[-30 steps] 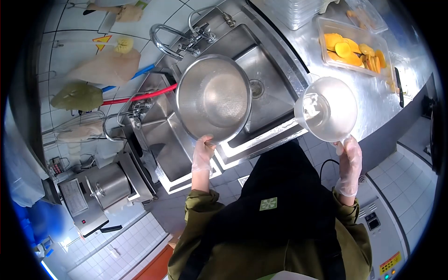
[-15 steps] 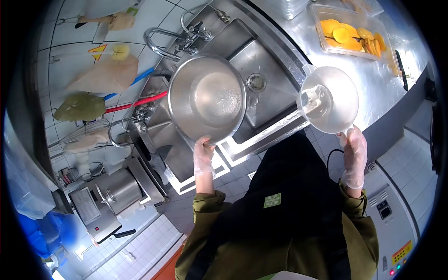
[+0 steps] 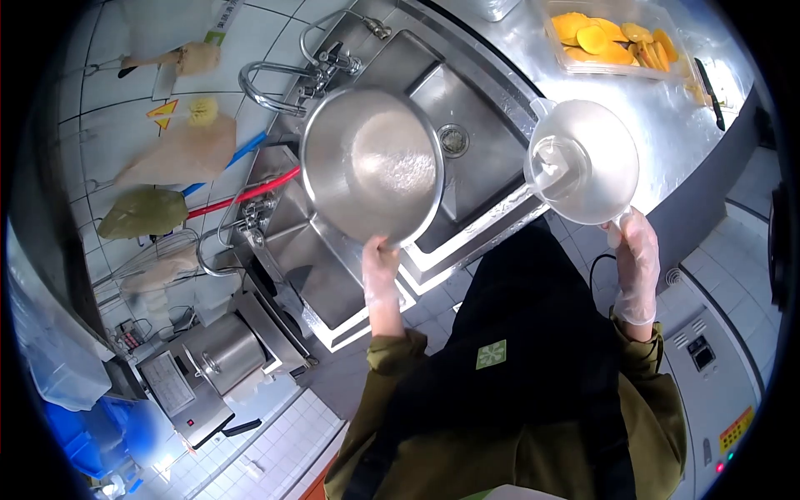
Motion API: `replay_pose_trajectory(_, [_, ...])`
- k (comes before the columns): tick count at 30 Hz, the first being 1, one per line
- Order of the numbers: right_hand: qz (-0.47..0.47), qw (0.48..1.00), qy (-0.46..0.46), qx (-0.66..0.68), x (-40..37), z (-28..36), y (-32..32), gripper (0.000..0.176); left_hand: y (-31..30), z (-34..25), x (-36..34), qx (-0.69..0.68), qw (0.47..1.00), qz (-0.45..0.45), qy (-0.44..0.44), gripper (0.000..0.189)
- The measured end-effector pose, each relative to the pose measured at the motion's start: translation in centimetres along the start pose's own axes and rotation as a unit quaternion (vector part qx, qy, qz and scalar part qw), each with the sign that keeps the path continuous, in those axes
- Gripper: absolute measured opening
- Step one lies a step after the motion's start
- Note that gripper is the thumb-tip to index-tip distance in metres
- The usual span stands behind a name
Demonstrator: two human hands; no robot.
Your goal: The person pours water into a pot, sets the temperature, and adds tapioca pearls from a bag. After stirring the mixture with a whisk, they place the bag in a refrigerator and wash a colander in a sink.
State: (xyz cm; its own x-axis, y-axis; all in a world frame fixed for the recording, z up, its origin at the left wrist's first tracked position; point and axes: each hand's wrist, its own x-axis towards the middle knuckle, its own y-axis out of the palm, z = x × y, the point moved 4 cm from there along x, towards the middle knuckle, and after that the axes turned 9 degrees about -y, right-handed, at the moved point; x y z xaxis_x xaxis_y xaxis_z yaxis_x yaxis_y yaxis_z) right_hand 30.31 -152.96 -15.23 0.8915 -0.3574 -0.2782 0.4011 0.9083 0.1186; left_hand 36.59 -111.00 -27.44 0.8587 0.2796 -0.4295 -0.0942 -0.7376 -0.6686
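Note:
My left hand (image 3: pixel 381 271), in a clear glove, grips the near rim of a large stainless steel bowl (image 3: pixel 333 167). The bowl is tilted over the double sink, overlapping the divider between its basins; its inside is wet and shiny. On the right, my gloved right hand (image 3: pixel 638 262) is closed on the handle of a translucent plastic jug (image 3: pixel 604 154). The jug's mouth faces up toward me, its spout points away to the upper left, and it overlaps the edge of the steel counter in this view.
The sink (image 3: pixel 487 167) has a drain and chrome faucets (image 3: pixel 271 87) along the wall. A plastic container of mango pieces (image 3: pixel 612 46) stands on the counter (image 3: pixel 667 125), with a knife (image 3: pixel 710 96) beside it. Utensils hang at left above a steel machine (image 3: pixel 221 354).
The whole view has shifted slightly. My left hand has slid a little to the right along with the bowl's near rim, and the bowl's tilt differs slightly. Both grips stay.

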Motion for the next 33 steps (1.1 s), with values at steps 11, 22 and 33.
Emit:
replay_pose_trajectory(11, [-0.027,0.999,-0.017,-0.012,-0.2,1.3,0.4,0.045,1.8,-3.3,-2.1,0.050,0.996,-0.012,0.078,0.028])
replay_pose_trajectory(22, [-0.010,1.000,-0.013,-0.019,0.2,0.6,-0.8,0.047,4.7,5.7,1.4,-0.472,0.823,0.116,-0.295,0.023])
replay_pose_trajectory(33, [-0.003,0.999,-0.017,-0.033,0.7,1.2,-0.4,0.053,5.2,1.3,0.1,-0.336,0.926,0.062,-0.160,0.035])
